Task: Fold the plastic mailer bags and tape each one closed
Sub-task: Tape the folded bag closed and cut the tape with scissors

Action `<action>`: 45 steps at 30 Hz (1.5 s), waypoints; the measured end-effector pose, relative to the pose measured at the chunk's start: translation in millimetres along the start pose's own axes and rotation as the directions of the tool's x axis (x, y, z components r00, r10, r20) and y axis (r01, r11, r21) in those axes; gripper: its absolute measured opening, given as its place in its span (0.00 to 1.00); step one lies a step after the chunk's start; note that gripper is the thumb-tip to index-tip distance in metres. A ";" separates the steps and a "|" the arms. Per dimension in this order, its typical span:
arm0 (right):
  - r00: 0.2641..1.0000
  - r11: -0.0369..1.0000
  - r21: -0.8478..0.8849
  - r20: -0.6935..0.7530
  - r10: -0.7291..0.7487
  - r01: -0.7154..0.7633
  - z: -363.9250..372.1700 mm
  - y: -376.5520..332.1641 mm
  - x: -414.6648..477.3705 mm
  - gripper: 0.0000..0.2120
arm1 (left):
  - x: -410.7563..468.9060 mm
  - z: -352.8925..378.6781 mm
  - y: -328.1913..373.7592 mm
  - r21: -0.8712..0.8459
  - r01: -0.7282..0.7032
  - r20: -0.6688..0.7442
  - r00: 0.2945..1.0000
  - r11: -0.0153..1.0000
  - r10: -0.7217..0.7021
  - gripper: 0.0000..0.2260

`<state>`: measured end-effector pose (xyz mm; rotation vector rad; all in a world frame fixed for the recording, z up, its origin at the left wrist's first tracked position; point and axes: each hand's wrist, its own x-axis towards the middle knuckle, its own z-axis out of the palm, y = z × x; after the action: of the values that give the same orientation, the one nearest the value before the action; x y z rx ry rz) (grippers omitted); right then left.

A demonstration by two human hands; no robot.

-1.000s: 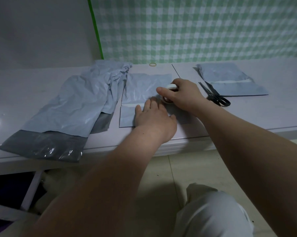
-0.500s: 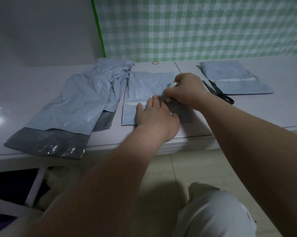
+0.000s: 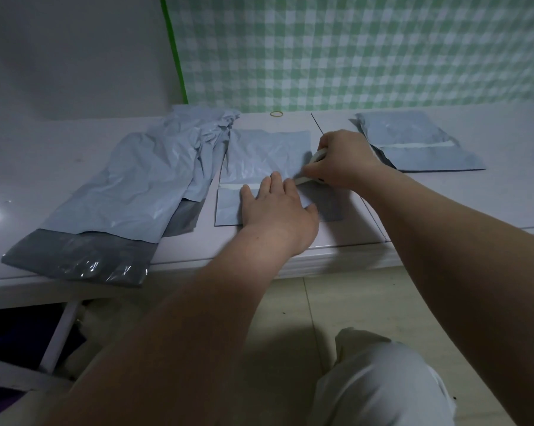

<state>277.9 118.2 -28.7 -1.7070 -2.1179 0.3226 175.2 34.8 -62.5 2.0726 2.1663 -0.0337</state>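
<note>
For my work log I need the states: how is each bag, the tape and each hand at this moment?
middle bag: folded, white strip along the fold.
left hand: flat, pressing on the middle bag.
right hand: grips the tape roll.
tape roll: held at the middle bag's right side.
left pile: unfolded, loose.
right bag: folded, white strip across it.

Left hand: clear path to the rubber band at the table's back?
Likely yes: only the flat folded mailer lies between left hand and rubber band, but it must lift off the fold.
</note>
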 end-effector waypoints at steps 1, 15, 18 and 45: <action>1.000 1.000 -0.014 -0.007 -0.008 0.008 -0.2 0.7 -0.1 0.11 | 0.0 0.3 0.0 -0.001 0.000 -0.001 1.000 1.000 0.000 0.29; 0.992 0.887 0.445 0.084 0.099 -0.126 -2.7 23.1 -11.5 0.22 | -1.7 -0.1 1.2 -0.056 0.021 -0.014 1.000 0.998 -0.022 0.28; 0.993 0.884 0.451 0.069 0.099 -0.119 0.4 21.7 -8.6 0.25 | 0.7 -1.9 6.0 -0.060 0.023 -0.035 0.999 0.998 -0.025 0.29; 0.997 0.971 0.236 0.067 0.024 -0.039 -9.7 14.0 -2.3 0.10 | 9.9 3.6 15.0 -0.055 -0.053 -0.036 0.998 0.997 0.051 0.30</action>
<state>294.9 118.5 -26.2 -1.6110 -2.0048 0.6221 190.0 44.9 -66.0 2.1135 2.1063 0.0680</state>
